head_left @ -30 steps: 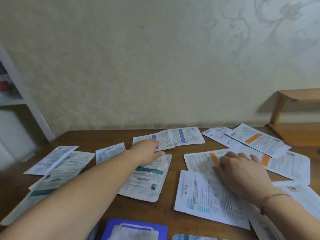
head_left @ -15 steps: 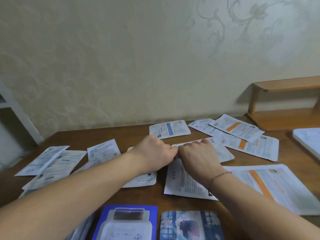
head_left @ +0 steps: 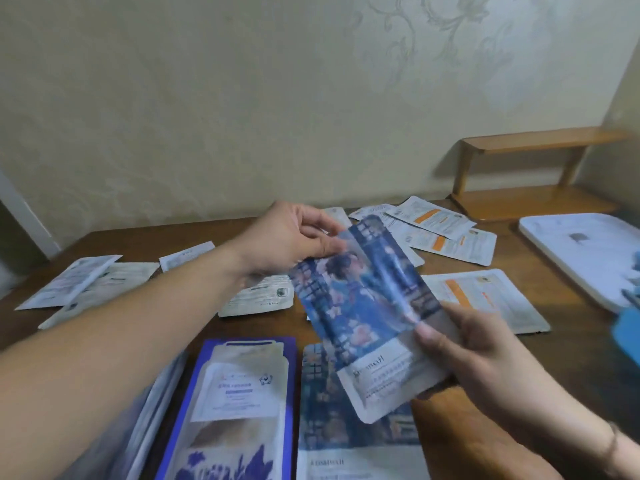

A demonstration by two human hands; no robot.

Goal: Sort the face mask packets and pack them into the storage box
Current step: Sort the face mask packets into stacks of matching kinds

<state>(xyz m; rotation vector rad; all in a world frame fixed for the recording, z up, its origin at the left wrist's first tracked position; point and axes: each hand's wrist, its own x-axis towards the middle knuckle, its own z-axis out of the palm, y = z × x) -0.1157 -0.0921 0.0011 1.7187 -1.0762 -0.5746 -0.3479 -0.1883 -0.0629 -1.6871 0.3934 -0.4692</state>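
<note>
Packet [head_left: 367, 306]: we pinched it in both hands, left [head_left: 291, 237] and right [head_left: 460, 344], above its twin [head_left: 346, 427]; align edges squarely.

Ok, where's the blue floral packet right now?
Centre of the head view: the blue floral packet is held above the table by the left hand and right hand, over a matching packet.

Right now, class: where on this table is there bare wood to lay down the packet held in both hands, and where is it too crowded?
Bare wood shows along the back edge of the table behind the left forearm, and in the strip between the orange-striped packets and the white tray. The near edge is crowded: the purple-framed packet and a blue pictured packet lie side by side beneath the held packet.
</note>
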